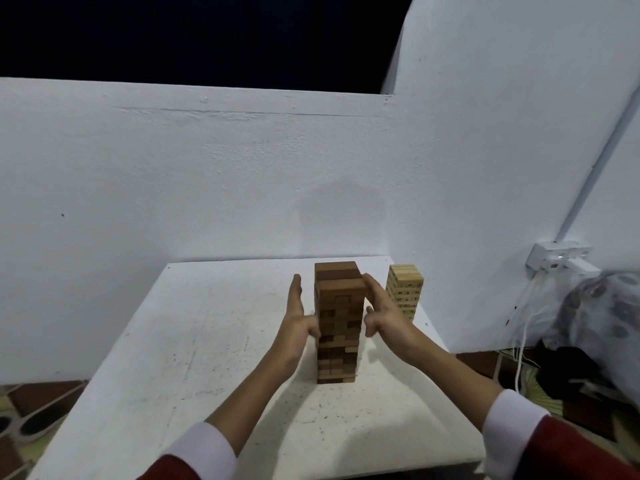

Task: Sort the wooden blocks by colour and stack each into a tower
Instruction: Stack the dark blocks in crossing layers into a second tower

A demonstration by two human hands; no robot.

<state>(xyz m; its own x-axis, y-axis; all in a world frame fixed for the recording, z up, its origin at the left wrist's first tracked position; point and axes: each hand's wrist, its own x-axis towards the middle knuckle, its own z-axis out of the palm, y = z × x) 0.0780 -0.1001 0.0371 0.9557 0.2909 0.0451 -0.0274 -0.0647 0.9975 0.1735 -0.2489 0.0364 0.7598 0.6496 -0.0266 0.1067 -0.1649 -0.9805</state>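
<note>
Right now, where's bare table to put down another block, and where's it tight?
Free: the table left of the left hand, out to its left edge, and the near strip in front of the dark tower between the forearms. Tight: the right rear corner, where the right hand fills the gap between the dark and pale tower.

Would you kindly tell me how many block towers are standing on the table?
2. The dark brown tower stands mid-table between the open hands. The pale tower stands behind it to the right, near the wall; its lower left is hidden by the right hand.
</note>
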